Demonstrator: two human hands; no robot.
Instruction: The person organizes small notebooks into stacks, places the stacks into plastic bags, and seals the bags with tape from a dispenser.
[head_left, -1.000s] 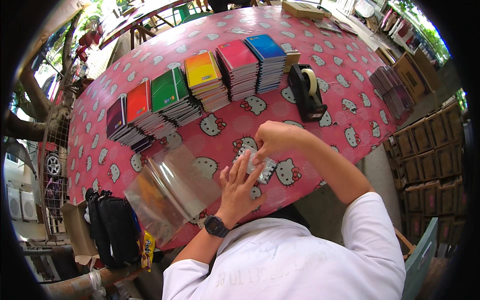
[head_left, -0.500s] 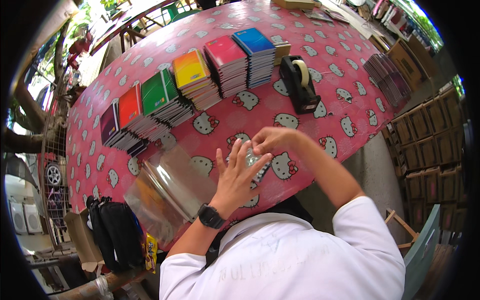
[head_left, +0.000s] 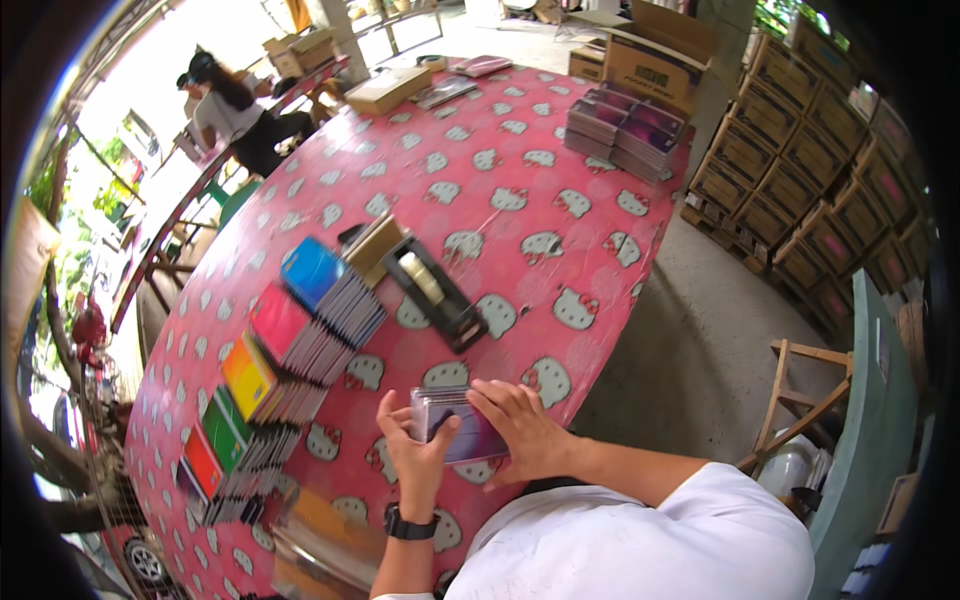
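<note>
A small stack of purple spiral notebooks [head_left: 472, 437] in shiny clear plastic is between my two hands, close to the near table edge. My left hand [head_left: 415, 455] grips its left side, thumb over the top cover. On the other side, my right hand [head_left: 525, 432] has its fingers on the far right corner and edge. Left of my hands runs a row of notebook stacks: blue [head_left: 313, 268], pink [head_left: 283, 317], yellow [head_left: 248, 372], green [head_left: 226, 428] and red [head_left: 202, 460]. Clear plastic sleeves [head_left: 325, 550] lie beside my left forearm.
A black tape dispenser [head_left: 440, 300] stands beyond my hands. Purple notebook packs [head_left: 625, 128] and an open carton [head_left: 655, 70] occupy the far right corner of the pink table [head_left: 500, 235]. Stacked cartons [head_left: 800, 160] and a green board [head_left: 850, 420] are at right. A person [head_left: 235, 110] sits far left.
My view has turned right. My right hand, earlier pinching at clear plastic by my left fingers, now rests on the purple stack; my left hand has moved to grip its side.
</note>
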